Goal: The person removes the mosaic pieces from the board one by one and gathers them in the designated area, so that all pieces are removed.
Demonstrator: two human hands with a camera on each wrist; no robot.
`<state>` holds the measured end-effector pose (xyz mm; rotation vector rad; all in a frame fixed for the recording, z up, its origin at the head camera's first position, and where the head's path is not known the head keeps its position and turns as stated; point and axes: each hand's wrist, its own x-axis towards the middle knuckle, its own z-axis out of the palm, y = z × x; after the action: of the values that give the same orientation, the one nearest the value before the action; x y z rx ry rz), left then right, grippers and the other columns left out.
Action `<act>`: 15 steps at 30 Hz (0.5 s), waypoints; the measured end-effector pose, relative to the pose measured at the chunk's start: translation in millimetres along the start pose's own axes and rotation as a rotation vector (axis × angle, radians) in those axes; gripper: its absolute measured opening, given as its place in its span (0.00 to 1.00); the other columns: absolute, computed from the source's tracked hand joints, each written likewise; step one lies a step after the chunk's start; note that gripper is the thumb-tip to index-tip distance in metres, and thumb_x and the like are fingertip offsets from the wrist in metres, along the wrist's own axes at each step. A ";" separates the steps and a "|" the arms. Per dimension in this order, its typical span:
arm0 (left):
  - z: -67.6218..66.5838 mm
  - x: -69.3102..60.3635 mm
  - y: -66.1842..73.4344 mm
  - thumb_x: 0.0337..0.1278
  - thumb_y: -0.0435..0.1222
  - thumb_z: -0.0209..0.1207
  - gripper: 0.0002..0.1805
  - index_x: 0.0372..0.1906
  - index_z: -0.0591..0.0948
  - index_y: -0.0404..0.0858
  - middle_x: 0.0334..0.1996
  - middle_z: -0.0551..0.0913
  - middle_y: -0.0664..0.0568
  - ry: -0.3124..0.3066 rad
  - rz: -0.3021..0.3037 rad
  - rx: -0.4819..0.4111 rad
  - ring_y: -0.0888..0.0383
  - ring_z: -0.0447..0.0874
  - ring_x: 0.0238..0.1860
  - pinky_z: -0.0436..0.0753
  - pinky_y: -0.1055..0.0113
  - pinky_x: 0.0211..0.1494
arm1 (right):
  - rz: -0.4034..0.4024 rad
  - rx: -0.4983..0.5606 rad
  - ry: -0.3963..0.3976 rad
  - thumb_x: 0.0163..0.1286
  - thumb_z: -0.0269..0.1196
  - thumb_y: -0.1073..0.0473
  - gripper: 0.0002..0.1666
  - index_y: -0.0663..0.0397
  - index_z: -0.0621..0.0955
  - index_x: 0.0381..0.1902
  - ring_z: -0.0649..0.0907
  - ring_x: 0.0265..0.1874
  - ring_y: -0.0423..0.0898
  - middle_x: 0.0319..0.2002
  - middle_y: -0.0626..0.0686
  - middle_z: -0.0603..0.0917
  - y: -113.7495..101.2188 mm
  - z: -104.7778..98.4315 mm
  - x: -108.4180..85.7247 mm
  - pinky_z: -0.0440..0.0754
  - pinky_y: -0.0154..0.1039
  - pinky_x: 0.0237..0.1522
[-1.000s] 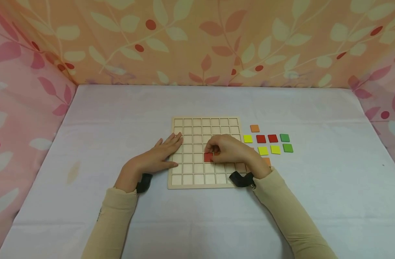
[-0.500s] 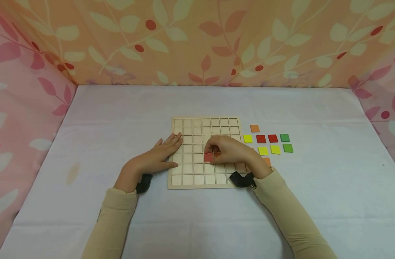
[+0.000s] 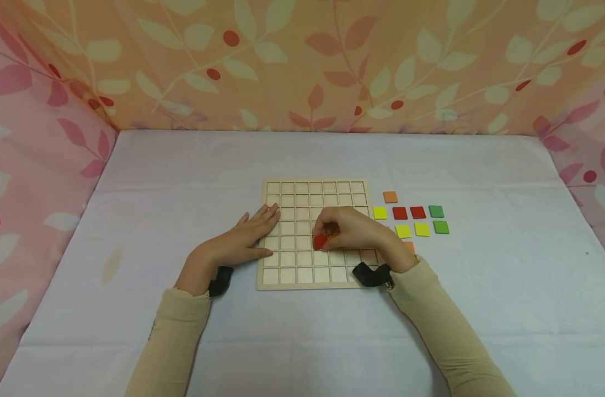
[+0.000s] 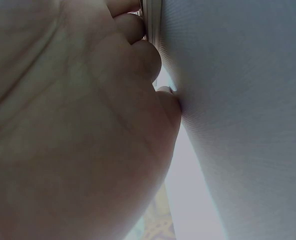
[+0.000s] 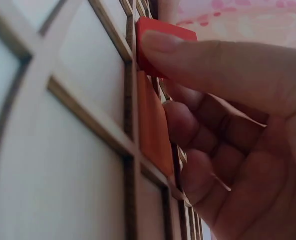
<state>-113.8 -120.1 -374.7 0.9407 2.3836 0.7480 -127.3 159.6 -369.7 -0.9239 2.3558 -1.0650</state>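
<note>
A wooden grid board [image 3: 288, 285] lies on the white-covered table. My left hand [image 3: 235, 240] rests palm down on its left edge, fingers extended; the left wrist view shows the palm [image 4: 78, 125] close up. Over the middle of the board, my right hand [image 3: 354, 229] pinches a red square tile [image 3: 319, 242]. In the right wrist view the thumb lies on the red tile [image 5: 175, 31], which stands tilted at its cell. Beside it an orange tile [image 5: 153, 127] sits in the neighbouring cell. That orange tile is mostly hidden by the hand in the head view.
Right of the board lie loose tiles: an orange one [image 3: 390, 197], red ones [image 3: 418, 212], green ones [image 3: 436, 211] and yellow ones [image 3: 403, 231]. Another orange tile [image 3: 409, 246] is partly behind my right wrist. A patterned cloth [image 3: 302, 66] hangs behind the table.
Half a second ago the red tile looked flatter and paler in its cell; now it is brighter, tilted and slightly nearer me. The right hand has shifted slightly; the left hand has stayed put.
</note>
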 end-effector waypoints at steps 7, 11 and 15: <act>-0.1 -0.4 -0.5 0.61 0.38 0.59 0.46 0.74 0.44 0.33 0.75 0.36 0.44 -0.001 0.008 -0.003 0.48 0.27 0.73 0.31 0.45 0.70 | 0.027 0.054 0.037 0.54 0.71 0.66 0.08 0.50 0.84 0.30 0.78 0.28 0.43 0.28 0.43 0.82 0.3 -3.4 -2.3 0.78 0.36 0.34; -0.2 -0.5 -0.3 0.61 0.38 0.59 0.46 0.74 0.44 0.33 0.75 0.36 0.44 -0.003 0.007 -0.006 0.48 0.27 0.73 0.31 0.45 0.70 | 0.031 0.086 0.069 0.56 0.70 0.64 0.05 0.51 0.84 0.30 0.78 0.29 0.44 0.27 0.45 0.82 4.2 -5.5 -2.6 0.77 0.37 0.34; -0.3 -0.2 0.4 0.62 0.37 0.59 0.45 0.74 0.44 0.33 0.75 0.36 0.43 -0.003 0.005 -0.002 0.48 0.27 0.73 0.31 0.45 0.70 | 0.043 0.120 0.102 0.58 0.69 0.64 0.03 0.52 0.85 0.31 0.79 0.29 0.45 0.27 0.46 0.82 8.2 -7.8 -2.6 0.77 0.37 0.35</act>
<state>-113.6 -120.1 -374.2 0.9466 2.3786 0.7496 -133.3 169.5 -370.9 -0.7898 2.3518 -1.2485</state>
